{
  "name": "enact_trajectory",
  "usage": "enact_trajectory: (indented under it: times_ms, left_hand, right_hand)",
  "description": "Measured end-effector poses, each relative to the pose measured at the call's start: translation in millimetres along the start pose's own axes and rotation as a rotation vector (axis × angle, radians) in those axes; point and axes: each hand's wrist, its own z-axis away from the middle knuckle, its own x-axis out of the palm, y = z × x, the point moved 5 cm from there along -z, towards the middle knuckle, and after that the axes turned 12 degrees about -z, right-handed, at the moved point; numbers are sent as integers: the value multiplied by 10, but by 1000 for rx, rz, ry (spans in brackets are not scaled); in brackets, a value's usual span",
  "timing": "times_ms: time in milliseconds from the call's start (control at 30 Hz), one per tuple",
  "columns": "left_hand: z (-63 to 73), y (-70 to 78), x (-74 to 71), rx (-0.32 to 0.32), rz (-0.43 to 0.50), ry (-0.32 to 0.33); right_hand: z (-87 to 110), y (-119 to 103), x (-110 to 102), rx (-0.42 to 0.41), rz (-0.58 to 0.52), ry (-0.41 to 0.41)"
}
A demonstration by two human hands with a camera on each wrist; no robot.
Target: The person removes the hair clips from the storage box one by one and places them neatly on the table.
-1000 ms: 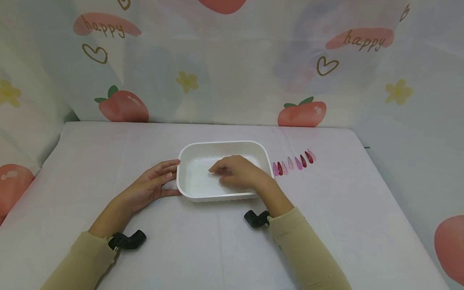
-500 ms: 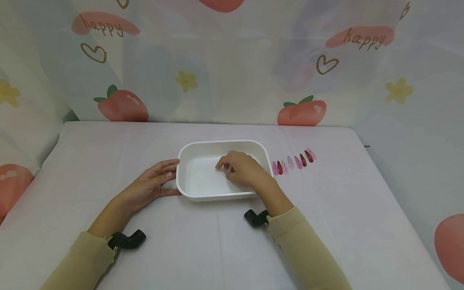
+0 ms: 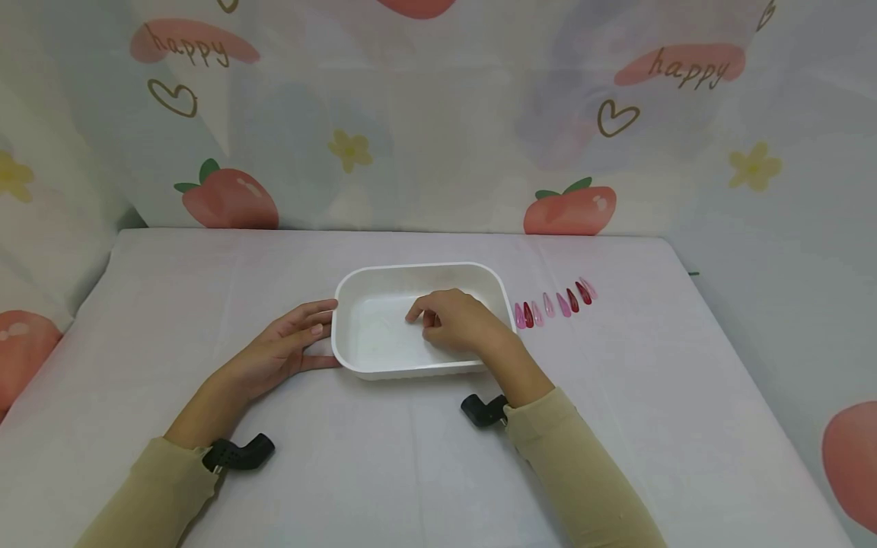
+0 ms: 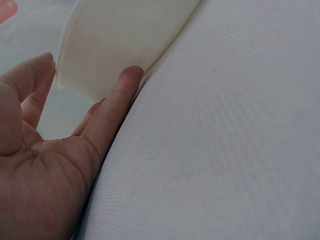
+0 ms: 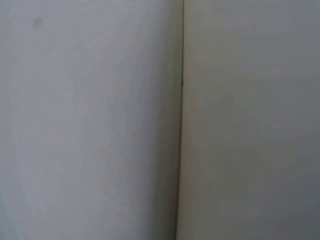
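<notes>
A white rectangular plastic tray (image 3: pixel 370 358) stands on the cloth in the head view. My left hand (image 3: pixel 277 346) lies against its left end, fingers extended and fingertips at the rim and lower wall. The left wrist view shows these fingers (image 4: pixel 112 107) along the tray's outer wall (image 4: pixel 117 40). My right hand (image 3: pixel 455 323) reaches over the near right side into the tray, fingers bent and thumb close to the index finger. I cannot tell whether it pinches something small. Right of the tray, several pink and red snap hair clips (image 3: pixel 563 304) form a slanting row.
White cloth (image 3: pixel 384 464) covers the table. A printed backdrop (image 3: pixel 438 137) rises behind it. Black wrist cameras (image 3: pixel 240 453) hang under both wrists. In the right wrist view, the tray's wall (image 5: pixel 250 120) fills the right part, beside the cloth (image 5: pixel 75 130).
My right hand has shifted slightly right inside the tray, and its thumb and fingers have drawn closer together. The left hand keeps its place at the tray's end; the clip row looks unchanged.
</notes>
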Motion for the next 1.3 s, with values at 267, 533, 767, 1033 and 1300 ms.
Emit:
enact_trajectory:
  times_ms: [267,533,767,1033,1300]
  left_hand:
    - [-5,-6,0,6,15,-7]
    - [-2,-9,-4,4,26,-9]
    - [-7,-18,-16,18,36,-21]
    - [-12,-13,-14,21,45,-24]
    - [-10,9,-4,11,42,-20]
  right_hand:
    - [-10,20,8,15,-22,-15]
    - [-16,28,17,4,-18,-19]
    - [-21,40,16,6,-20,-23]
    - [-18,47,14,10,-25,-21]
    - [-27,78,21,19,-19,-22]
